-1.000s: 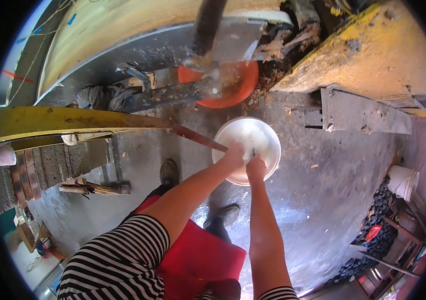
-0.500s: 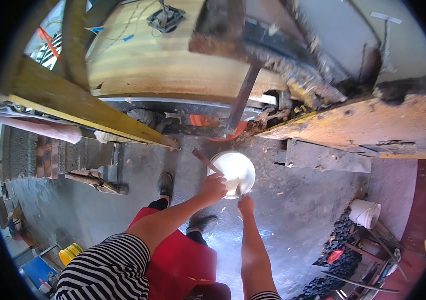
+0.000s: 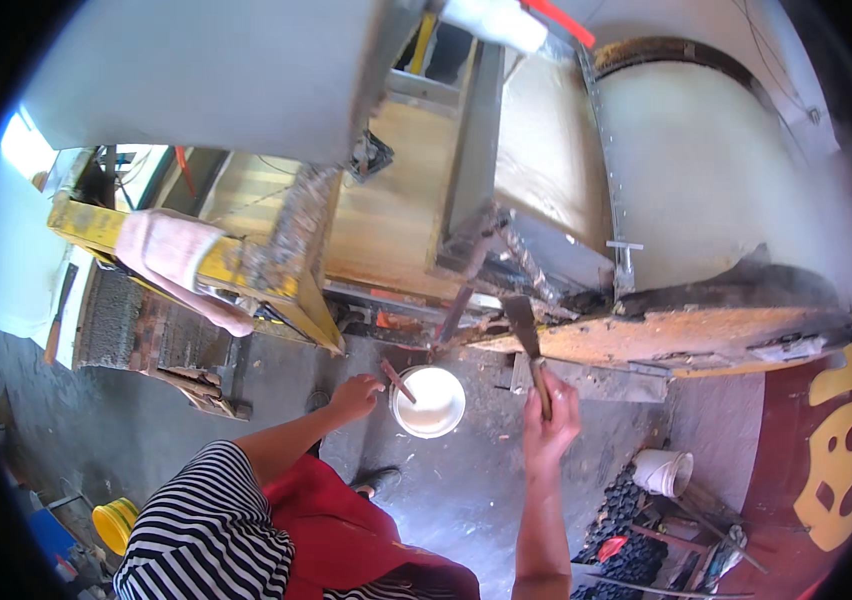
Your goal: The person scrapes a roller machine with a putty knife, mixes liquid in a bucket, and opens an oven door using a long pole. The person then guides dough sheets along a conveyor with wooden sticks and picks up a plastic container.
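Head view: scraper (image 3: 526,335) had come clear of the white bucket (image 3: 428,434).
Right hand (image 3: 553,415), wrapped round the handle (image 3: 539,376), had moved from bucket to its right, so work inside seemed paused; blade (image 3: 519,312) pointed forward, long axis roughly following the forearm (image 3: 543,525). Left hand (image 3: 354,397), loosely open, seemingly empty, hung left of the bucket.

The sleeve (image 3: 206,515) is striped black and white, the apron (image 3: 341,530) red, the bucket (image 3: 427,433) white, the stick (image 3: 398,381) reddish brown, the scraper (image 3: 523,325) dark with a brown handle (image 3: 544,388), the towel (image 3: 168,245) pale pink, the wall (image 3: 768,485) maroon with yellow shapes (image 3: 834,522).
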{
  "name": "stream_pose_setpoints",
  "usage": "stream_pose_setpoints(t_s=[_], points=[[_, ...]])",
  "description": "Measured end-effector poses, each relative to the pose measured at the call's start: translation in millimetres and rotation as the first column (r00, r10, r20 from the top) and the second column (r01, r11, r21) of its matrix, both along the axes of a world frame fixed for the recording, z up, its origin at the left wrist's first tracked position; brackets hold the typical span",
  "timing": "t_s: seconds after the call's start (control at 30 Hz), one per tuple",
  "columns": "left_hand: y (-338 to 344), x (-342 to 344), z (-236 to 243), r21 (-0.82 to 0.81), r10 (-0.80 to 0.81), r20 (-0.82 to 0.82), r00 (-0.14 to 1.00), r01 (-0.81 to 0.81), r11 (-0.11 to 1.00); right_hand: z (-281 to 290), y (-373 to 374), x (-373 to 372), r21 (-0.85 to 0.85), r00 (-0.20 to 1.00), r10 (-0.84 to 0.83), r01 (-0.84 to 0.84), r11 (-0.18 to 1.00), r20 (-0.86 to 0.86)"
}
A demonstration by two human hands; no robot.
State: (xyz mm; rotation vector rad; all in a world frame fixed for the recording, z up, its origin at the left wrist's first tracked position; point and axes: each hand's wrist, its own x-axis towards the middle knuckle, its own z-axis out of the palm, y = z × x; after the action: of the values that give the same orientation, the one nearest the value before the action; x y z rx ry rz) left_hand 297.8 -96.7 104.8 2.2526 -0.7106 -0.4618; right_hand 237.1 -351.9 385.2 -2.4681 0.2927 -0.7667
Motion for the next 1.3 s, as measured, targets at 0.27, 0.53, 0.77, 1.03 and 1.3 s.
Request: stream_pose_setpoints(t_s=[0.27,0.53,0.77,1.03,1.3], points=[[37.1,20.4,44.4,-0.136,-0.091,-0.104,0.99,0.077,0.988,6.4,-7.7,96.0,-0.401,0.971,-0.138,0.049,0.915,-0.196],[111.2,37.7,46.0,-0.012,-0.088,-0.182,0.979,0.087,0.996,-11.9,-1.6,85.3,-0.234,0.971,-0.122,0.072,0.97,-0.206],[130.6,69.8,97.9,-0.248,0.124,-0.065,0.99,-0.137,0.959,2.8,-0.9,58.1,-0.108,0.972,-0.15,0.132,0.985,-0.179],[132.8,41.8,140.1,-0.211,0.538,-0.404,0.74,-0.647,0.733,-18.4,-37.4,-22.3,-0.016,0.97,-0.216,0.216,0.976,-0.11],[136.2,37.6,142.5,-0.232,0.657,-0.487,0.576,-0.81,0.538,-56.6,-62.3,-113.9,0.05,0.951,-0.202,0.219,0.974,-0.234]])
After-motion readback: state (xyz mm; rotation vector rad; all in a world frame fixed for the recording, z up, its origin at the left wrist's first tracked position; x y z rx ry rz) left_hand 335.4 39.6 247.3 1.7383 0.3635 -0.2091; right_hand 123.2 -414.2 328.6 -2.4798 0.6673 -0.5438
